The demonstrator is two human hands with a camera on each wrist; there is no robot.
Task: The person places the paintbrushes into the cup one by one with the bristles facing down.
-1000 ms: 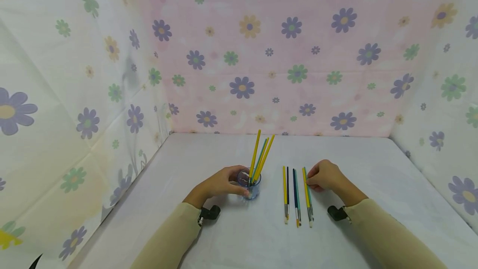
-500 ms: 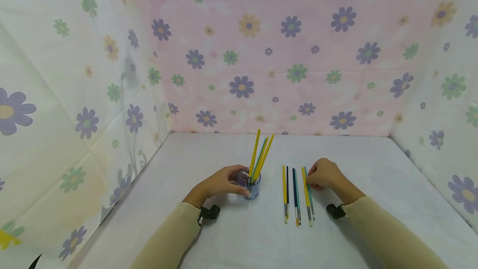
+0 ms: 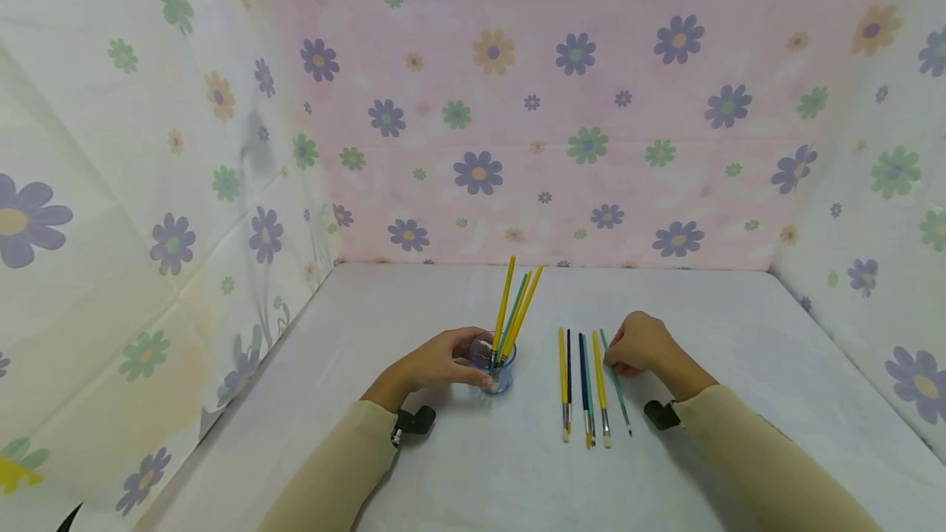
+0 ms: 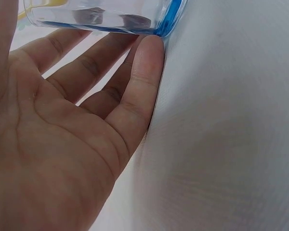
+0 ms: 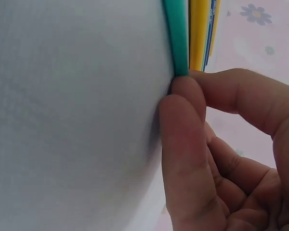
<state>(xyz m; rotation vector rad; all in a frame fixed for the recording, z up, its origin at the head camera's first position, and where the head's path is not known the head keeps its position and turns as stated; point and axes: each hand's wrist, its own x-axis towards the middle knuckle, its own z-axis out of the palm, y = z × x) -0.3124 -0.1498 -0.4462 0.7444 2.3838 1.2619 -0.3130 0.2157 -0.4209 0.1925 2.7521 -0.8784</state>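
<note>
My left hand (image 3: pixel 441 360) holds a clear, blue-tinted glass (image 3: pixel 506 379) between thumb and fingers. Its base shows close to the tabletop in the left wrist view, bright blue at the bottom edge of the glass (image 4: pixel 171 17). Several yellow and teal paintbrushes lean to the right inside it, handles up. With the fingertips of my right hand (image 3: pixel 645 345) I pinch a teal paintbrush (image 3: pixel 622 401) around its handle; its bristles point towards me. Right beside it lies a yellow paintbrush (image 3: pixel 599 376), bristles also towards me.
More paintbrushes lie in pairs to the left: a dark blue paintbrush (image 3: pixel 583 372) by a teal one, and a yellow paintbrush (image 3: pixel 563 372) by a black one. White table (image 3: pixel 473 474) spreads around them. Flower-printed cloth (image 3: pixel 547 105) hangs at the back and both sides.
The teal paintbrush's bristle end has swung right, away from the yellow paintbrush, which has shifted slightly left. My left hand and the glass have stayed in place.
</note>
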